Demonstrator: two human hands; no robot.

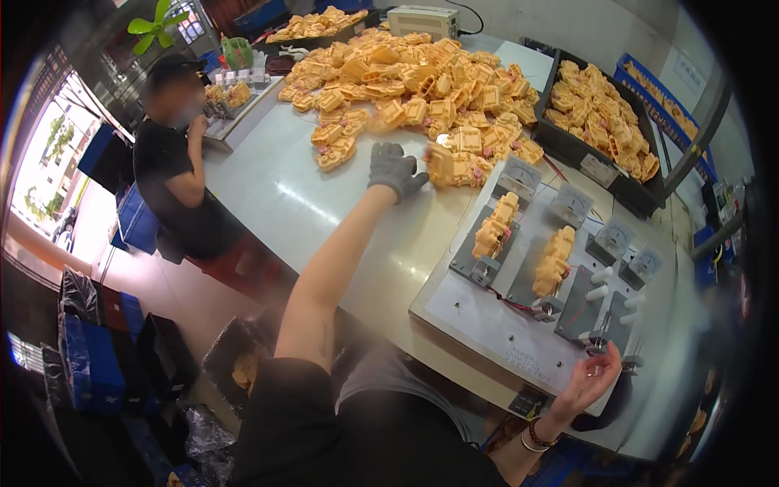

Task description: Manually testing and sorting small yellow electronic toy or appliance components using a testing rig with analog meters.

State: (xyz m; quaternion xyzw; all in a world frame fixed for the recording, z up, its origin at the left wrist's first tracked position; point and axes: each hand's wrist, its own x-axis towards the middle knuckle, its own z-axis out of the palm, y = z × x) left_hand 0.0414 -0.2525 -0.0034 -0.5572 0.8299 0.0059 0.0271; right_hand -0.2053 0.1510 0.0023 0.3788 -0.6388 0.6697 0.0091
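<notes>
My left hand (pixel 396 172), in a grey glove, is above the table beside a large pile of yellow plastic parts (pixel 406 77). Its fingers are partly bent, the thumb stands apart, and no part shows in it. Just right of it lies a somewhat blurred yellow part (pixel 442 166). A white test board (pixel 487 333) carries several dark fixtures with small dial meters (pixel 570 203). Two of the fixtures hold yellow parts, one on the left (pixel 497 226) and another (pixel 553 261). My bare right hand (pixel 592 379) is by the board's near right corner, fingers loosely bent and apart, close to a metal clamp (pixel 604 345).
A black crate (pixel 600 166) of yellow parts stands at the back right, a blue bin (pixel 649 89) behind it. At the back is a beige instrument box (pixel 423 23). Another person (pixel 182 162) sits at the table's left. Blue crates (pixel 97 357) stand on the floor.
</notes>
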